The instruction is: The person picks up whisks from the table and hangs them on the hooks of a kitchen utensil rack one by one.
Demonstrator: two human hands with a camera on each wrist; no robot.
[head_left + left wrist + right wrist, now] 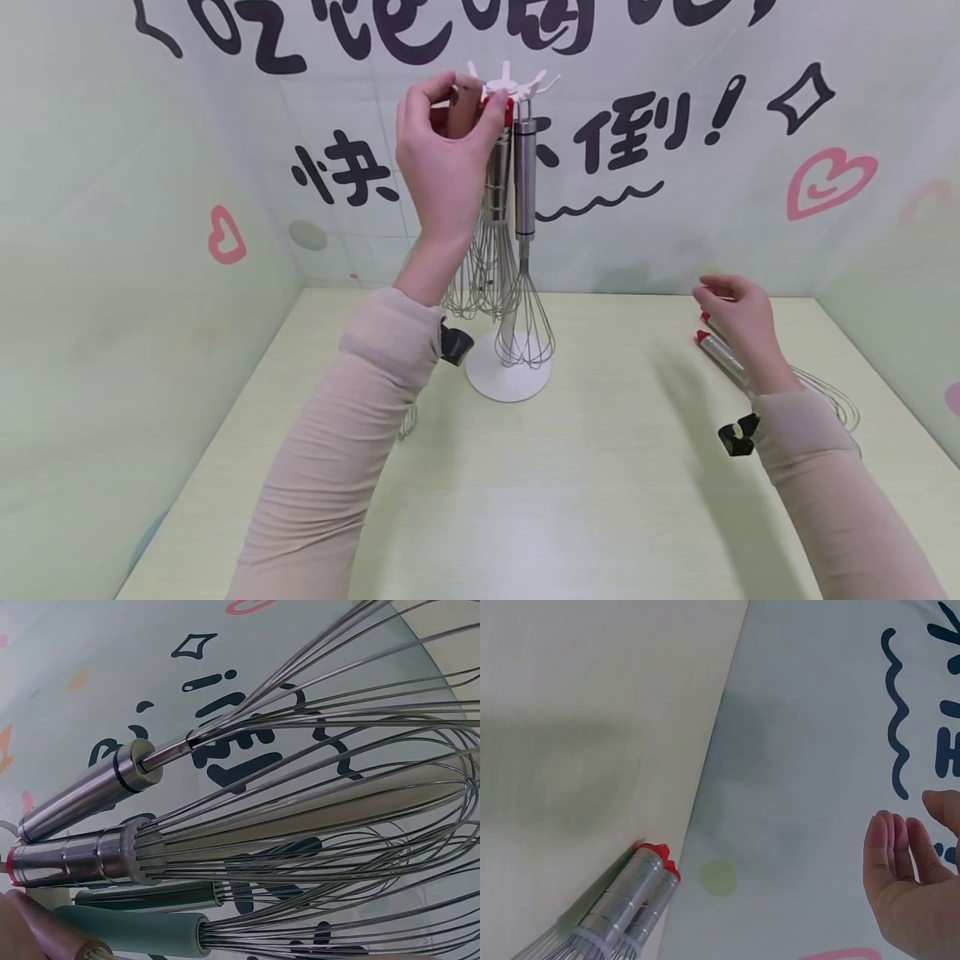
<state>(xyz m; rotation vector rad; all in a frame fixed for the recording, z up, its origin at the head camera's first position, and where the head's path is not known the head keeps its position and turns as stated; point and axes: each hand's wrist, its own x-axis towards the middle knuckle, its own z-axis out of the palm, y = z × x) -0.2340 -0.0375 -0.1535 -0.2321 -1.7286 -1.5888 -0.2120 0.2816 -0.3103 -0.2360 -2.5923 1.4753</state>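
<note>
At the top of a white rack with radiating hooks, my left hand pinches the brown handle of a whisk. A steel whisk and a red-topped steel whisk hang right beside it. In the left wrist view, a green-handled whisk hangs close to the brown handle. My right hand is raised at the right with nothing in it, its fingers loosely bent. Behind and below it lie red-tipped whisks, seen also as two steel handles in the right wrist view.
Wire loops of another whisk show on the pale table, partly behind my left sleeve. A printed cloth backdrop rises behind the table and along both sides.
</note>
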